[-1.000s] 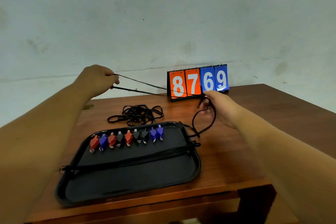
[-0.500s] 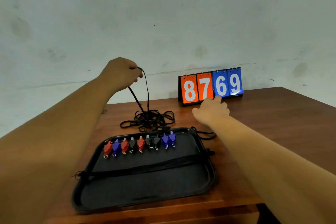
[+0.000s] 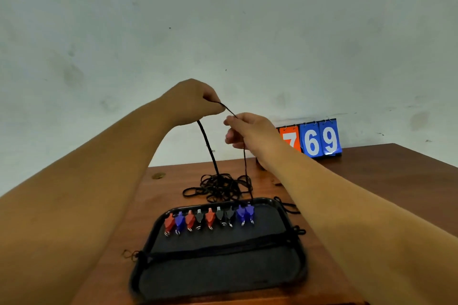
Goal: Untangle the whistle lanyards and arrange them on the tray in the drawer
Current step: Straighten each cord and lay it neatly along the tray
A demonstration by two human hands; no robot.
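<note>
Brown wooden bench (image 3: 371,181) against a stained grey wall (image 3: 223,20). Our left hand (image 3: 193,101) and right hand (image 3: 250,131) both pinch one black cord lanyard (image 3: 228,109), lifted above the black lanyard tangle (image 3: 220,187). Black rectangular plastic tray (image 3: 301,255) sits by the near edge, with the red, blue and black whistles (image 3: 210,219) rowed inside. The bench runs on rightward.

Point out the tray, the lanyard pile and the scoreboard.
tray (image 3: 223,277), head view, bare floor.
lanyard pile (image 3: 218,187), head view, middle of the tangle.
scoreboard (image 3: 312,142), head view, blue 6 card.
</note>
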